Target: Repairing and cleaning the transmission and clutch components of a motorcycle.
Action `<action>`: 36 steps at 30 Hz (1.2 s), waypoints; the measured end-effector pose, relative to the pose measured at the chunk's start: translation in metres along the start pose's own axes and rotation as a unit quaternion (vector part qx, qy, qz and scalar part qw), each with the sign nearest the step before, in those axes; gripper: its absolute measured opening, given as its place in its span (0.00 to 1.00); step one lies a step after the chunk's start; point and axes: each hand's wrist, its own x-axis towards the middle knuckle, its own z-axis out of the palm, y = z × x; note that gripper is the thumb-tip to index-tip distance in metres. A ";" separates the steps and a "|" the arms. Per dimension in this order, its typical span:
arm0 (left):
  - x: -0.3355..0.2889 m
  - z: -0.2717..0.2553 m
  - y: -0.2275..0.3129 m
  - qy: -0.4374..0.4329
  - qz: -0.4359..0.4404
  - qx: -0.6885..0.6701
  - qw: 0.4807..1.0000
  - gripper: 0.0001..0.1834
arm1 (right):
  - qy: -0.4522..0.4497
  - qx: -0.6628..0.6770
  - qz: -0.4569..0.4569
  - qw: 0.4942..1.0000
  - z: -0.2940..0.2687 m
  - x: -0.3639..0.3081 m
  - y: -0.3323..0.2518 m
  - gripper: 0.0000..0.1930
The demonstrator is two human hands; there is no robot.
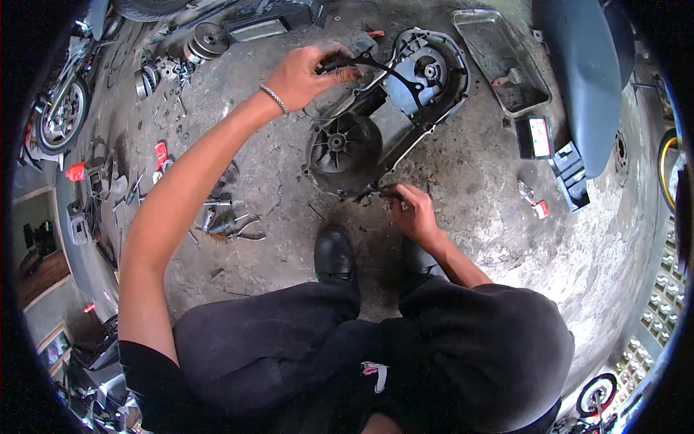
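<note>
A long scooter engine cover [400, 137] lies on the concrete floor in front of my boots, its hollow inside facing up. It has a ribbed round recess at the near end and a grey plate with a hub at the far end. My left hand [309, 74] is closed on a thin black curved gasket [394, 72], held above the far part of the cover. The gasket's dark loops pass over the grey plate. My right hand [416, 211] is pinched at the cover's near rim; what its fingertips hold is too dark to make out.
Pliers [246, 228] and loose tools lie left of my boots [335, 253]. Pulley parts [206, 43] stand farther back. A metal tray [502, 61], a battery [533, 137] and a grey scooter seat [589, 87] are at the right.
</note>
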 end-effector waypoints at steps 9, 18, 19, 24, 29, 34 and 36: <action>0.000 0.001 0.002 0.020 0.008 0.001 1.000 0.13 | 0.008 0.024 0.090 0.996 -0.008 0.006 0.001 0.14; -0.004 -0.001 0.004 0.037 0.013 0.015 0.999 0.15 | 0.017 0.012 -0.010 1.000 -0.007 0.000 0.002 0.14; -0.005 -0.001 0.005 0.035 0.007 0.015 0.999 0.15 | 0.021 0.012 -0.008 1.000 -0.007 -0.002 0.002 0.14; -0.005 -0.002 0.004 0.023 -0.019 0.028 0.999 0.15 | 0.034 0.053 -0.001 0.998 -0.007 0.005 -0.015 0.14; -0.002 0.000 0.000 0.026 -0.002 0.000 1.000 0.16 | -0.012 0.023 0.057 0.998 -0.012 0.009 -0.016 0.15; -0.003 -0.001 0.007 0.038 0.027 0.020 0.999 0.15 | -0.024 0.009 0.034 0.999 -0.016 0.008 -0.023 0.14; -0.003 0.000 0.004 0.038 0.022 0.009 0.999 0.15 | -0.019 0.017 0.027 0.999 -0.014 0.008 -0.022 0.14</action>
